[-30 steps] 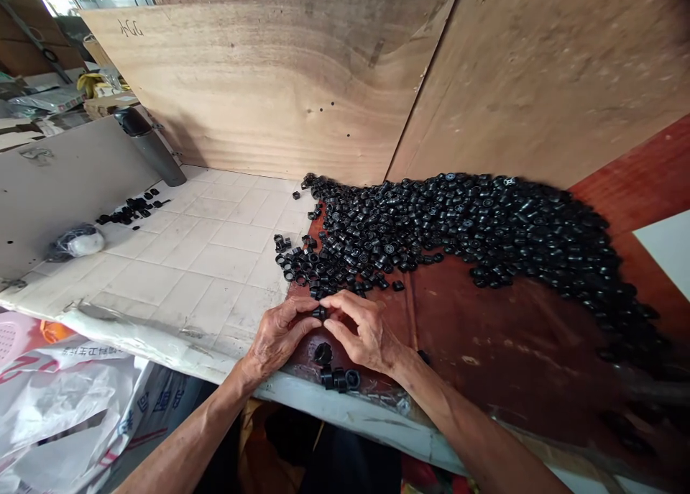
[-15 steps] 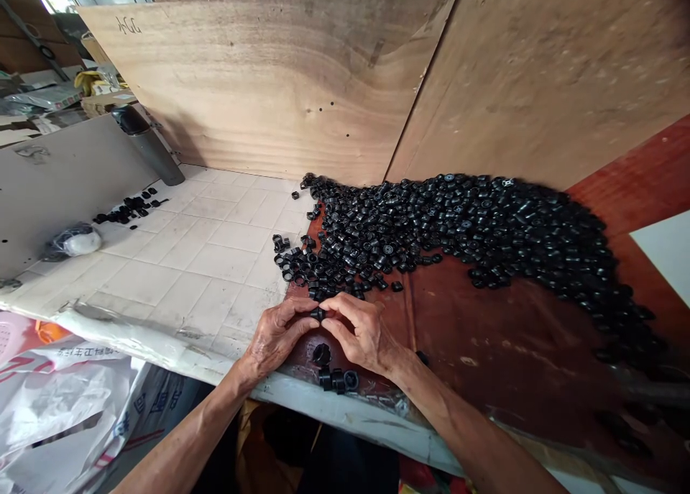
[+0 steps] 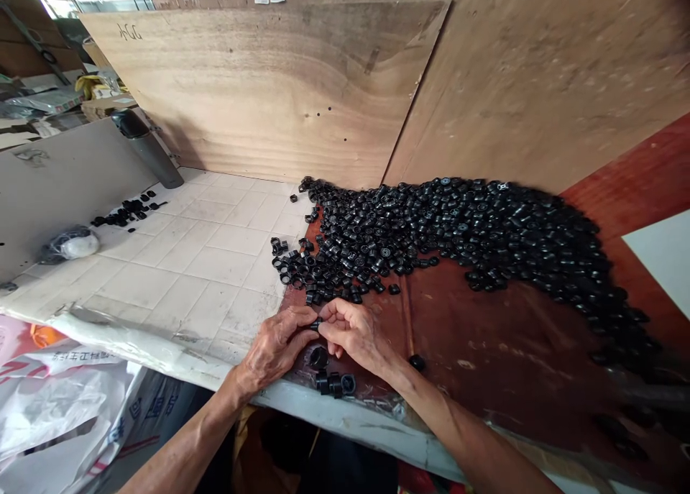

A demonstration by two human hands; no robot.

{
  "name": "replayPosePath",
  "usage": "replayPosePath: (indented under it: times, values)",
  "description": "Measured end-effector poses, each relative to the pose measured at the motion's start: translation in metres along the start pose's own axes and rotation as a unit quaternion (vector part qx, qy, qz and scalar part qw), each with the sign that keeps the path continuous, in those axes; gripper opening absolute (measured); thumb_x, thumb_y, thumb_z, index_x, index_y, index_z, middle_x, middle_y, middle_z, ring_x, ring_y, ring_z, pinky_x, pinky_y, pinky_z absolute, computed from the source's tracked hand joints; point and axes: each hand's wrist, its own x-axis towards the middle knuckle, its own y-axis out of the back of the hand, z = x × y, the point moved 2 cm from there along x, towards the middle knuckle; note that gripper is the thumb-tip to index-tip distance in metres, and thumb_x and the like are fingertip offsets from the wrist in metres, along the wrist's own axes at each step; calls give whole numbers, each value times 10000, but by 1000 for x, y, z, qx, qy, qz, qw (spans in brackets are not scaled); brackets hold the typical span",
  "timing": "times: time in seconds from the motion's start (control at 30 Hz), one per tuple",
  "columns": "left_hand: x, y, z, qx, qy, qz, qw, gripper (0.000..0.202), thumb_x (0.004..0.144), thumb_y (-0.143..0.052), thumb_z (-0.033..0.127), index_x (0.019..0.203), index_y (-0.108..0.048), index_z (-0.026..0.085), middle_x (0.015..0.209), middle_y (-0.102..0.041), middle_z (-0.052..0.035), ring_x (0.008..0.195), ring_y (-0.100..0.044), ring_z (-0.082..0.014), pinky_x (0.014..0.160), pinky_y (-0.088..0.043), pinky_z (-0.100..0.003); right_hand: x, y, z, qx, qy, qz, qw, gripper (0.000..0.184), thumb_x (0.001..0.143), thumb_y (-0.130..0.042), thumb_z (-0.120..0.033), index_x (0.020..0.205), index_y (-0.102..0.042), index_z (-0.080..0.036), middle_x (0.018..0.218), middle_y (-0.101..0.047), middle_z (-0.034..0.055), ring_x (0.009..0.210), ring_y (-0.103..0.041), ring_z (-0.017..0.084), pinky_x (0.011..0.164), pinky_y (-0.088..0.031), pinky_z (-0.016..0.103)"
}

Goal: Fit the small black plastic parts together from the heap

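Note:
Between the fingertips of both hands is a small black plastic part (image 3: 315, 324), mostly covered by the fingers. My left hand (image 3: 277, 341) pinches it from the left. My right hand (image 3: 353, 332) grips it from the right, with thumb and forefinger close together and the other fingers curled. Just below the hands, several black ring-shaped parts (image 3: 335, 384) stand near the table's front edge, and one more black ring (image 3: 318, 358) lies above them. Beyond the fingers spreads a large pile of similar black parts (image 3: 431, 221).
A plywood board (image 3: 259, 84) backs the table. On the left are a grey bottle (image 3: 154, 156), a few scattered black pieces (image 3: 126, 212) and a wrapped white object (image 3: 80, 245). Plastic bags (image 3: 65, 408) hang below the front edge. One loose black part (image 3: 417, 362) lies beside my right forearm.
My right fingers have drawn in closer around the small part and curled more. Both hands sit slightly lower in the view. The pile looks the same.

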Motion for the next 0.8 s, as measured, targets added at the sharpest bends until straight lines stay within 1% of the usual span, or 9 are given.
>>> replayPosePath:
  times: [0.07, 0.13, 0.2, 0.27, 0.33, 0.4, 0.6, 0.7, 0.8]
  values:
    - [1, 3, 9, 16, 1, -45, 999, 158, 960, -667, 216, 1115, -695, 231, 1077, -768, -69, 1001, -742, -205, 890, -598, -330, 2, 6, 1, -51, 6, 4, 999, 188, 919, -631, -311, 763, -582, -218, 563, -598, -44, 446, -553, 131, 445, -411, 213]
    - [3, 5, 14, 36, 43, -63, 996, 39, 917, -700, 250, 927, -705, 213, 892, -748, -40, 821, -719, -188, 769, -579, -305, 4, 14, 2, -153, 58, 65, 984, 283, 909, -650, -297, 662, -536, -219, 570, -581, -32, 486, -546, 132, 486, -392, 224]
    - [5, 7, 13, 66, 123, -22, 990, 226, 923, -687, 315, 729, -643, 206, 675, -659, 5, 623, -637, -154, 617, -520, -273, 6, 21, 3, -230, 103, 120, 960, 253, 875, -681, -235, 668, -537, -220, 589, -576, -31, 539, -552, 142, 546, -402, 239]
    - [8, 6, 6, 102, 187, 46, 976, 305, 921, -695, 370, 683, -594, 209, 592, -584, 37, 527, -564, -132, 540, -470, -258, 9, 22, 6, -260, 125, 124, 950, 185, 853, -679, -174, 726, -553, -223, 616, -575, -35, 560, -551, 147, 577, -410, 247]
    - [10, 2, -4, 141, 194, 95, 966, 199, 875, -753, 362, 804, -648, 208, 696, -639, 31, 563, -597, -136, 564, -500, -260, 10, 24, 9, -277, 145, 117, 943, 157, 835, -655, -126, 774, -549, -224, 658, -578, -35, 574, -550, 145, 588, -408, 247]
    - [12, -3, -13, 169, 167, 101, 966, 194, 829, -800, 314, 955, -692, 213, 900, -719, -8, 677, -679, -158, 640, -557, -279, 10, 28, 11, -299, 155, 124, 934, 154, 821, -621, -98, 788, -540, -225, 672, -572, -34, 576, -546, 145, 584, -394, 246]
    - [13, -10, -26, 155, 97, 14, 983, 176, 910, -730, 252, 1084, -722, 227, 1018, -761, -42, 906, -753, -213, 813, -614, -330, 8, 54, 7, -332, 112, 196, 916, 111, 821, -591, -143, 786, -532, -230, 639, -559, -34, 580, -551, 153, 599, -400, 253]
    - [13, -13, -24, 124, 72, -27, 989, 358, 913, -727, 236, 1262, -646, 237, 1059, -747, -39, 886, -735, -203, 850, -616, -359, 7, 51, -5, -330, 99, 127, 930, 82, 817, -601, -160, 826, -554, -227, 698, -601, -24, 610, -574, 151, 609, -422, 251]
    - [9, -16, -11, 107, 101, -21, 989, 450, 911, -756, 320, 1300, -553, 222, 1051, -725, -37, 857, -720, -197, 849, -616, -368, -5, 44, -15, -351, 63, 22, 934, 83, 833, -637, -242, 786, -569, -233, 682, -636, -11, 615, -610, 173, 591, -442, 266]
